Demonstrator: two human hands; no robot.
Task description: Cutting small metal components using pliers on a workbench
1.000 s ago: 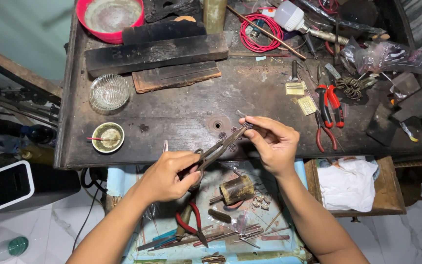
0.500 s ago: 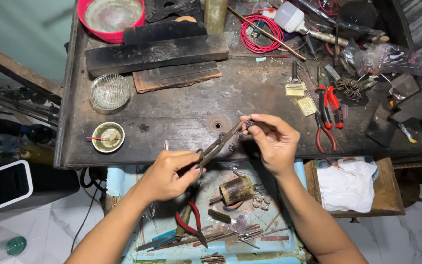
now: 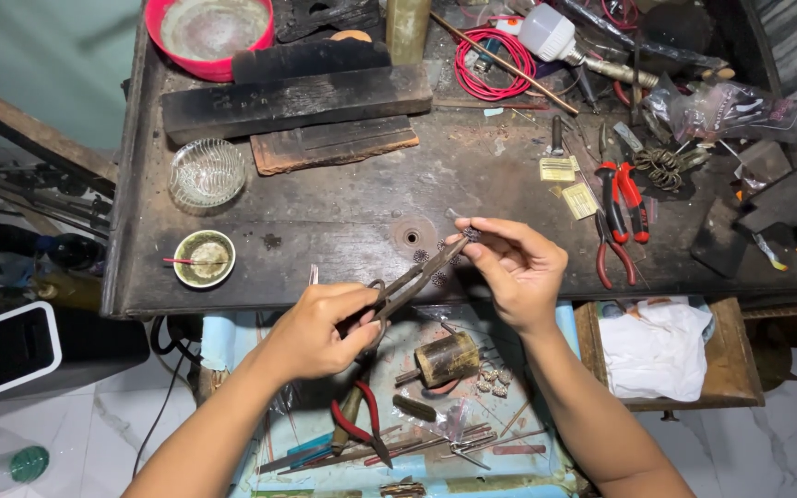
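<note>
My left hand [image 3: 320, 330] grips the handles of dark metal tongs [image 3: 414, 282], whose tip reaches up and right. My right hand [image 3: 516, 267] pinches a tiny silvery piece [image 3: 469, 232] at the tongs' tip, just above the front edge of the dark workbench [image 3: 343, 217]. Two small flower-shaped bits [image 3: 428, 256] lie on the bench under the tongs.
Red-handled pliers [image 3: 618, 207] lie right of my right hand. A green dish [image 3: 205, 258] and a glass bowl [image 3: 207, 173] sit at left, dark wooden blocks [image 3: 297, 100] and a red basin [image 3: 209, 35] behind. Below is a blue tray [image 3: 398, 433] with tools and a cylinder [image 3: 446, 358].
Both hands stay near the same place; the tongs' tip and my right fingers have closed together slightly on the small piece.
</note>
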